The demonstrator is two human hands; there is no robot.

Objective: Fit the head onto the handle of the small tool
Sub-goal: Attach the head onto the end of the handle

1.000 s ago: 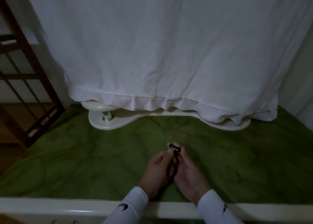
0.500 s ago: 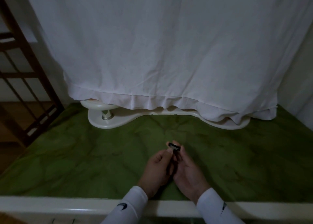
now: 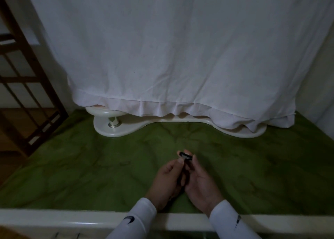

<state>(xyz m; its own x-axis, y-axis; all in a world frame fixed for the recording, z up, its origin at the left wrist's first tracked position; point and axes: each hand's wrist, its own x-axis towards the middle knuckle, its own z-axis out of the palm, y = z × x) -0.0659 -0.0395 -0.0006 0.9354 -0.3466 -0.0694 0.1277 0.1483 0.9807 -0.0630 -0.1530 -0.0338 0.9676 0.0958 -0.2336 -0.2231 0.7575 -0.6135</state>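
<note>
A small dark tool is held upright between both hands over the green surface (image 3: 90,170). Its short dark head (image 3: 185,156), with a pale strip along it, sits crosswise at the top of the thin dark handle (image 3: 184,173). My left hand (image 3: 167,182) pinches near the head's left end with thumb and fingers and wraps the handle. My right hand (image 3: 200,183) grips the handle from the right, a fingertip touching the head's right end. The handle's lower part is hidden between the palms. Whether the head is seated on the handle I cannot tell.
A white cloth (image 3: 171,54) hangs at the back, draped over a cream-coloured base (image 3: 115,128) with a small metal post. A dark wooden frame (image 3: 30,87) stands at the left. A cream-coloured rim (image 3: 63,219) runs along the near edge under my white sleeves.
Both hands stay together on the tool, with only a slight shift of the fingers around the head. The view has barely moved.
</note>
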